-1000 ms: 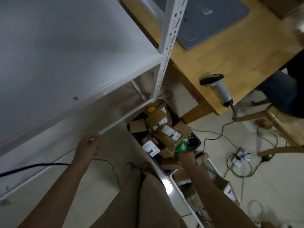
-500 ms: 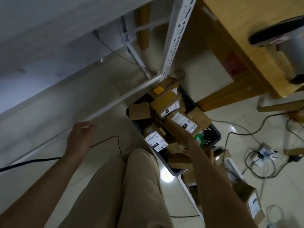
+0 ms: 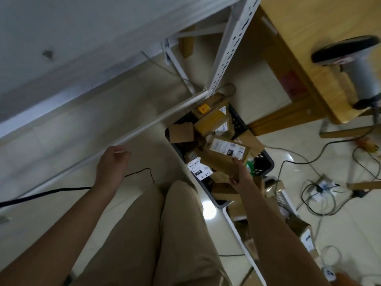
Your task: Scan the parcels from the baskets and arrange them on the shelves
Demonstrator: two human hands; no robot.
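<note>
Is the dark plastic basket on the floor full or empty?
Full: the dark plastic basket is heaped with brown cardboard parcels above its rim; the right hand grips one.

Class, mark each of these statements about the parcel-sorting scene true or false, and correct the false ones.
1. The right hand grips a brown parcel over the dark basket. True.
2. The left hand holds the scanner. False: the scanner sits on the wooden table.
3. The dark basket is empty. False: it holds many parcels.
4. The left hand touches the shelf rail. True.
</note>
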